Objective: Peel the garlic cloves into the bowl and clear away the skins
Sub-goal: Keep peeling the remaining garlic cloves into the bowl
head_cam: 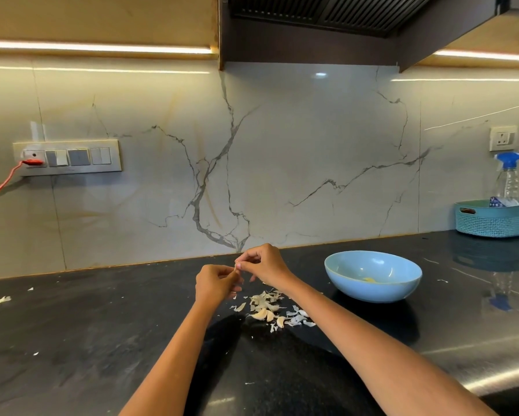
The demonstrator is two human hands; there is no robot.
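Nearest me, both forearms reach out over the black counter (102, 340). Just past them, between the arms, lies the working pile: a few unpeeled cloves (264, 314) mixed in among loose papery skins (297, 320).

Above the pile, my left hand (214, 283) and right hand (262, 265) meet, fingertips touching. Both are curled tight around one small clove (237, 266), the left pinching it from below, the right picking at its top. Only a pale sliver of it shows between the fingers; I cannot tell how much skin is off.

To the right, near the hands but apart from the pile, sits the blue bowl (372, 291). One yellowish peeled piece (369, 280) lies at its bottom. I judge the task early: little in the bowl, several cloves to go.

Risks, as I see them. The clove is small and likely slick once bare; a hard pull could flick it onto the counter. Skin bits could ride along on my fingers into the bowl. Stray flakes (0, 300) lie far left already, well apart from the pile, easy to miss at cleanup.

Far back right, a teal basket (495, 223) with a spray bottle (509, 178); far left, a switch panel (69, 157) with a red plug (33, 162) on the marble wall.
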